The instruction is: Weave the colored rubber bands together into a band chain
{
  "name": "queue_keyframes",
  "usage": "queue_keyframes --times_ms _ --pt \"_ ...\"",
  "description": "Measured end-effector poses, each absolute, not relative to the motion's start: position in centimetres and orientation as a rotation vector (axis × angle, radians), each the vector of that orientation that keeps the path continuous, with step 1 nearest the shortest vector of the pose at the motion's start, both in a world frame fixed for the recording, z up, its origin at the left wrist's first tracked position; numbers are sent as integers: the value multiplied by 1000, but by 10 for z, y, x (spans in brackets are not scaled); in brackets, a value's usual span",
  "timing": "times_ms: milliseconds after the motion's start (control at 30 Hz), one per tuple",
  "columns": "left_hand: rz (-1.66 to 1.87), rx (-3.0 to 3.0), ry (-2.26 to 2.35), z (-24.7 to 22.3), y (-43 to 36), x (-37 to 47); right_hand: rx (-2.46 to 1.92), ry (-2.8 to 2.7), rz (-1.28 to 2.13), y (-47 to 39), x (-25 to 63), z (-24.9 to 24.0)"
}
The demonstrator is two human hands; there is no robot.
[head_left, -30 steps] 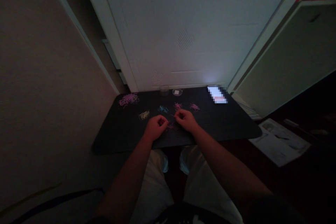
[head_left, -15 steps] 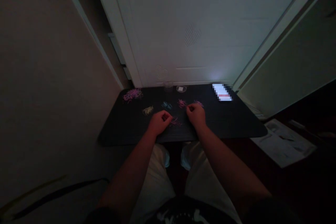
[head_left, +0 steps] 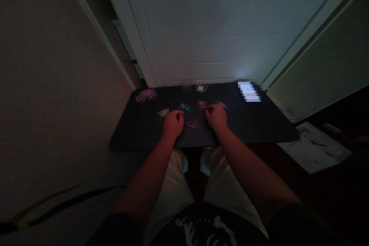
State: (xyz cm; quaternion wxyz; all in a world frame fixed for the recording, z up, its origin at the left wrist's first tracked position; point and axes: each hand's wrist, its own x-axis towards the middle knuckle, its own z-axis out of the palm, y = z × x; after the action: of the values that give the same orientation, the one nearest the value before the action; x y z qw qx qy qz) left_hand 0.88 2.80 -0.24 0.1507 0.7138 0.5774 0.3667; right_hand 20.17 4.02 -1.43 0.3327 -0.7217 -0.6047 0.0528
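Note:
My left hand [head_left: 173, 124] is closed in a pinch, its fingertips just on the near side of a small blue pile of thin strips [head_left: 184, 107]. A yellowish pile of strips [head_left: 163, 113] lies to its left and a loose pink-purple pile [head_left: 193, 125] to its right. My right hand [head_left: 217, 118] is pinched too, its fingertips beside a bright pink pile [head_left: 201, 104]. Behind its knuckles a purple-pink pile [head_left: 221, 105] shows in part. Whatever either hand holds is too small and dark to make out.
The dark table [head_left: 248, 127] stands against a white panel with heart patterns. A large mixed pile [head_left: 146, 95] sits at the back left. Along the back edge are a clear container [head_left: 186, 85], a round clear lid [head_left: 201, 88] and a lit, pixelated screen [head_left: 249, 92].
My left hand has moved forward from the near pink-purple pile to the blue pile. My right hand stays by the bright pink pile. The camera view has shifted slightly.

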Motion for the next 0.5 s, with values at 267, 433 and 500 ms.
queue_keyframes --times_ms 267,433,500 --pt "861 2238 1581 -6 31 9 -1546 -1700 191 32 201 -15" --pt "816 2289 1419 -8 32 7 -1309 -2116 350 26 196 -11" --pt "790 2309 1365 -7 32 6 -1281 -2175 354 26 196 -10"
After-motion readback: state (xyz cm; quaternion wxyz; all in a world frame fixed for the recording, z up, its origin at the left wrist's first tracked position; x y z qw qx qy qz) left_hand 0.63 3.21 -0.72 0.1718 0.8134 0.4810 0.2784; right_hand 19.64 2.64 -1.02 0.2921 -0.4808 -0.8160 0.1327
